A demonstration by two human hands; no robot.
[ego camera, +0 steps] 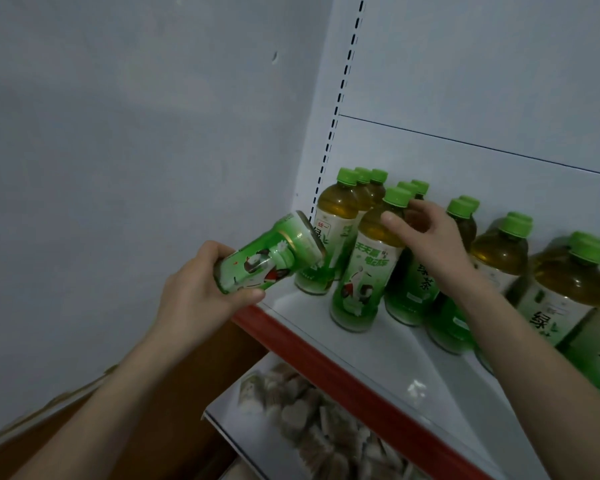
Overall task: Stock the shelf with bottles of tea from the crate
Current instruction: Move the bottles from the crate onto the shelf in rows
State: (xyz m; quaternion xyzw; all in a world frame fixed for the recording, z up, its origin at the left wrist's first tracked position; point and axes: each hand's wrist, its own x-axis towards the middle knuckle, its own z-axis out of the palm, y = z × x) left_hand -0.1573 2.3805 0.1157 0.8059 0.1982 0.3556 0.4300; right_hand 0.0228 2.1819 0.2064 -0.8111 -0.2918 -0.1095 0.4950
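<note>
Several green-capped tea bottles stand in rows on the white shelf [388, 344] with a red front strip. My left hand [194, 292] grips one tea bottle [267, 261] just off the shelf's left end, tilted on its side with its base pointing up and right. My right hand [430, 240] reaches over the rows and curls round the shoulder of a standing front bottle [364, 271], thumb on its near side, fingers behind its neck. That bottle leans slightly. The crate is out of sight.
A grey wall [136, 133] closes the left side, and the shelf's slotted upright [340, 98] runs up beside it. A lower shelf [309, 420] holds pale packaged goods. Brown cardboard [174, 393] lies under my left forearm. The shelf's front left corner is bare.
</note>
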